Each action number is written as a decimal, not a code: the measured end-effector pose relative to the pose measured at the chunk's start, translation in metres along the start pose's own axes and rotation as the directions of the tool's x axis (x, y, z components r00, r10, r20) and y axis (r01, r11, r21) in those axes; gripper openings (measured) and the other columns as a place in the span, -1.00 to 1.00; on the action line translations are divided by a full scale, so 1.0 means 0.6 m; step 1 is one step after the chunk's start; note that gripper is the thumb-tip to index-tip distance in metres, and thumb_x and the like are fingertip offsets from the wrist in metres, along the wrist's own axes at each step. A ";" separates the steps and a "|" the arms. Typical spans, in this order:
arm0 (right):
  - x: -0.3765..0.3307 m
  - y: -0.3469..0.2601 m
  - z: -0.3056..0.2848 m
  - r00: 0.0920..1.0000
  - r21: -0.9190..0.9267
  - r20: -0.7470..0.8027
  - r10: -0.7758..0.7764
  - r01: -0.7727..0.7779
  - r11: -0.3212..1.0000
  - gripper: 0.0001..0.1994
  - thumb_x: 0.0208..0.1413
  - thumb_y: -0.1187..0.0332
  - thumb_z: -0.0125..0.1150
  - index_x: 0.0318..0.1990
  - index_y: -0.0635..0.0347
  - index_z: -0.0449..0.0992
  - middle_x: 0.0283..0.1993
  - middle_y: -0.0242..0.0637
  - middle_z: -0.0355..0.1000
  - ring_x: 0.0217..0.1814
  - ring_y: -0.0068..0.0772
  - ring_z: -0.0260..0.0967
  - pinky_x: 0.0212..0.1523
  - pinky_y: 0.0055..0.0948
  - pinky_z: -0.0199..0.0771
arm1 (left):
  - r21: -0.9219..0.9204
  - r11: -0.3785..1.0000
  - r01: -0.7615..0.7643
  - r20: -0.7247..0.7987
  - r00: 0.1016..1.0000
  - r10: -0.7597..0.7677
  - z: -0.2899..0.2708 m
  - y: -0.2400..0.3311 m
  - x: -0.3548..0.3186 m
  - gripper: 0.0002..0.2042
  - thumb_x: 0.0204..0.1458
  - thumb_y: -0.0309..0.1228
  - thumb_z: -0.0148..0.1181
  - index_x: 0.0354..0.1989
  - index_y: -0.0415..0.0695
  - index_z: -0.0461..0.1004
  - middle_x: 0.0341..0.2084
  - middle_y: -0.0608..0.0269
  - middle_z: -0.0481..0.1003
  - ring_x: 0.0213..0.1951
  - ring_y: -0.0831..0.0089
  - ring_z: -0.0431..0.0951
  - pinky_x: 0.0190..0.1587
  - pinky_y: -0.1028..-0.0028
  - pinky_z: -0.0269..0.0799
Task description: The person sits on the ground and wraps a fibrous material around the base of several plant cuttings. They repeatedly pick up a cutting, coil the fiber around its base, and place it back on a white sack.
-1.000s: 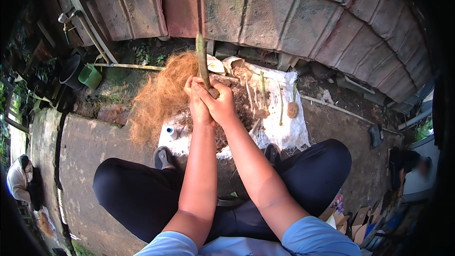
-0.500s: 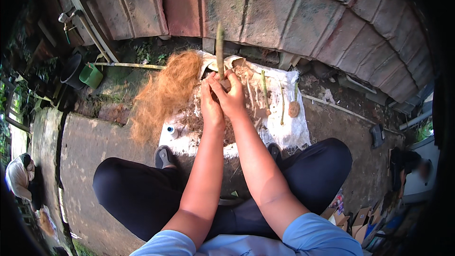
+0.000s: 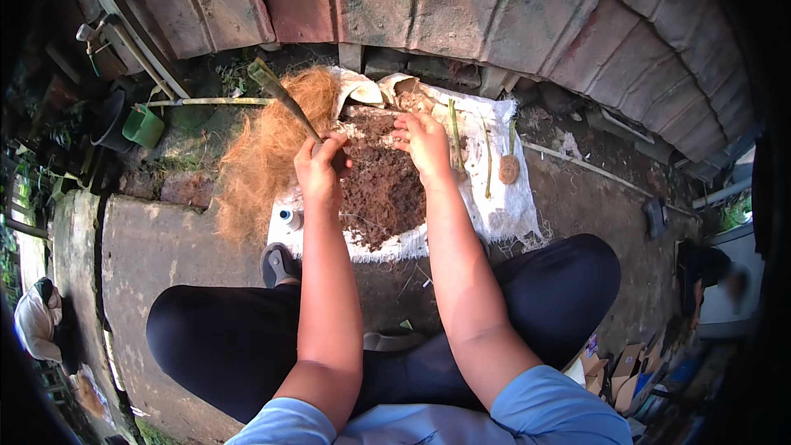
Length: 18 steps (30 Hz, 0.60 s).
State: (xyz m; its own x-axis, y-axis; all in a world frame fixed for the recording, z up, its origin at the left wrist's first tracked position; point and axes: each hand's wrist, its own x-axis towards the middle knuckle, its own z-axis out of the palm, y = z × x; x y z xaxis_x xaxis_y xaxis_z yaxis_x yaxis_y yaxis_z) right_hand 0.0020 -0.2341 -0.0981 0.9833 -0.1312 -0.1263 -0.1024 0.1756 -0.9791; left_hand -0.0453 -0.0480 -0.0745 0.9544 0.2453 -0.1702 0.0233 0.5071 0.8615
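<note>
My left hand (image 3: 321, 171) is closed around the lower end of a thick green plant stem (image 3: 282, 96), which tilts up and to the left over a heap of brown fibre (image 3: 254, 177). Fingers apart and nothing in it, my right hand (image 3: 427, 147) hovers over the dark loose soil (image 3: 383, 198). The soil is heaped on a white woven sack (image 3: 503, 218). To the right lie a green stem (image 3: 454, 132), a thinner stem (image 3: 487, 156), and a stem with a round brown fibre ball (image 3: 508, 170) at its base. A white spool (image 3: 289, 218) stands at the sack's left edge.
Sloping roof tiles (image 3: 461, 12) overhang the far side. A green bucket (image 3: 144, 126) and a dark bucket (image 3: 109, 119) stand at far left. Two other people work at the edges, one left (image 3: 39, 317), one right (image 3: 700, 272). Cardboard boxes (image 3: 626, 371) sit at lower right.
My hands, cupped together around the upright stem before, have parted. The left has moved left with the stem, now tilted; the right has opened, and the soil shows between them.
</note>
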 end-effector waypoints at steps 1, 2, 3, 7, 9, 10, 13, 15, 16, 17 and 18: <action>0.009 0.025 -0.005 0.999 0.031 -0.034 0.025 -0.024 0.999 -0.73 0.38 0.29 0.09 0.00 0.37 0.48 -0.06 -0.10 0.55 -0.14 -0.35 0.55 -0.22 -0.43 0.59 | -0.059 0.998 -0.013 -0.025 1.000 0.011 0.004 0.002 -0.006 -0.91 0.07 -0.53 0.21 -0.29 -0.25 0.47 -0.47 0.12 0.52 -0.62 0.45 0.43 -0.58 0.54 0.30; 0.012 0.049 -0.008 0.997 0.061 -0.064 0.054 -0.050 0.997 -0.74 0.37 0.30 0.10 -0.01 0.36 0.49 -0.09 -0.12 0.56 -0.17 -0.38 0.55 -0.24 -0.45 0.56 | -0.041 0.999 0.006 -0.018 1.000 -0.007 -0.006 -0.002 -0.002 -0.90 0.05 -0.52 0.23 -0.29 -0.24 0.48 -0.49 0.14 0.52 -0.63 0.47 0.42 -0.59 0.55 0.29; 0.019 0.073 -0.006 0.992 0.092 -0.091 0.083 -0.074 0.993 -0.74 0.36 0.30 0.11 -0.03 0.36 0.50 -0.11 -0.14 0.56 -0.19 -0.41 0.54 -0.25 -0.46 0.53 | -0.024 0.999 0.024 -0.013 1.000 -0.024 -0.022 -0.006 0.005 -0.89 0.03 -0.51 0.24 -0.29 -0.23 0.49 -0.52 0.15 0.53 -0.65 0.48 0.42 -0.61 0.55 0.29; 0.071 0.200 0.014 0.976 -0.098 -0.217 0.028 -0.050 0.994 -0.81 0.33 0.37 0.11 -0.11 0.33 0.56 -0.24 -0.25 0.59 -0.24 -0.48 0.52 -0.31 -0.51 0.48 | 0.004 0.996 0.094 0.000 0.996 -0.094 -0.042 -0.041 0.031 -0.88 0.03 -0.50 0.26 -0.28 -0.22 0.49 -0.52 0.19 0.53 -0.65 0.50 0.43 -0.62 0.57 0.31; 0.102 0.272 0.010 0.969 -0.350 -0.241 -0.051 -0.038 0.936 -0.84 0.23 0.35 0.22 -0.22 0.26 0.62 -0.31 -0.25 0.62 -0.29 -0.39 0.56 -0.24 -0.42 0.51 | 0.028 0.989 0.148 0.004 0.989 -0.148 -0.039 -0.056 0.035 -0.89 0.06 -0.50 0.22 -0.27 -0.22 0.48 -0.51 0.18 0.52 -0.63 0.50 0.43 -0.61 0.57 0.29; 0.103 0.286 0.029 0.971 -0.446 -0.224 -0.088 -0.022 0.895 -0.83 0.17 0.32 0.28 -0.28 0.24 0.65 -0.36 -0.22 0.63 -0.32 -0.31 0.59 -0.19 -0.35 0.54 | 0.045 0.986 0.162 -0.014 0.987 -0.161 -0.045 -0.056 0.032 -0.90 0.07 -0.52 0.19 -0.26 -0.22 0.47 -0.49 0.18 0.51 -0.61 0.49 0.43 -0.59 0.56 0.27; 0.123 0.316 0.048 0.995 -0.609 -0.091 0.045 -0.091 0.788 -0.85 0.16 0.38 0.26 -0.20 0.25 0.65 -0.11 -0.07 0.59 -0.02 -0.21 0.55 -0.02 -0.32 0.50 | 0.049 0.981 0.188 -0.070 0.980 -0.185 -0.049 -0.062 0.042 -0.88 0.11 -0.51 0.13 -0.19 -0.22 0.48 -0.43 0.14 0.53 -0.54 0.51 0.44 -0.56 0.56 0.28; 0.141 0.341 0.041 0.986 -0.698 -0.049 0.160 -0.149 0.700 -0.83 0.18 0.43 0.23 -0.12 0.23 0.64 0.07 0.00 0.55 0.19 -0.18 0.48 0.11 -0.31 0.46 | 0.038 0.978 0.207 -0.059 0.977 -0.205 -0.052 -0.076 0.051 -0.83 0.13 -0.48 0.13 -0.13 -0.24 0.50 -0.37 0.13 0.56 -0.52 0.55 0.45 -0.54 0.57 0.31; 0.147 0.350 0.042 0.995 -0.767 0.015 0.095 -0.050 0.640 -0.77 0.17 0.50 0.18 -0.04 0.20 0.62 0.13 -0.04 0.52 0.19 -0.19 0.48 0.14 -0.32 0.46 | 0.036 0.977 0.212 -0.034 0.977 -0.210 -0.058 -0.083 0.057 -0.79 0.14 -0.47 0.15 -0.09 -0.25 0.51 -0.34 0.13 0.57 -0.53 0.57 0.45 -0.54 0.58 0.34; 0.151 0.359 0.041 0.996 -0.822 0.083 0.035 0.048 0.568 -0.69 0.16 0.57 0.12 0.04 0.17 0.60 0.18 -0.07 0.49 0.20 -0.20 0.48 0.16 -0.33 0.47 | 0.035 0.976 0.217 -0.006 0.976 -0.217 -0.062 -0.092 0.062 -0.76 0.15 -0.45 0.16 -0.05 -0.26 0.52 -0.31 0.12 0.59 -0.53 0.59 0.45 -0.54 0.59 0.37; 0.156 0.368 0.040 0.988 -0.863 0.154 -0.018 0.144 0.484 -0.59 0.15 0.64 0.07 0.13 0.14 0.58 0.23 -0.10 0.46 0.21 -0.22 0.48 0.19 -0.34 0.47 | 0.028 0.974 0.224 0.003 0.974 -0.225 -0.066 -0.100 0.068 -0.76 0.15 -0.45 0.15 -0.04 -0.27 0.51 -0.30 0.12 0.59 -0.54 0.60 0.45 -0.53 0.59 0.37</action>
State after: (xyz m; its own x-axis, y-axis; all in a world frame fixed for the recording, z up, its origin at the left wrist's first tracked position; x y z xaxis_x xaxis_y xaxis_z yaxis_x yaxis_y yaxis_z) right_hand 0.0753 -0.1845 -0.3223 0.9964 0.0179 -0.0828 -0.0384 -0.7757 -0.6299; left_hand -0.0197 -0.0360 -0.1521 0.9257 0.1223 -0.3578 0.2453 0.5257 0.8145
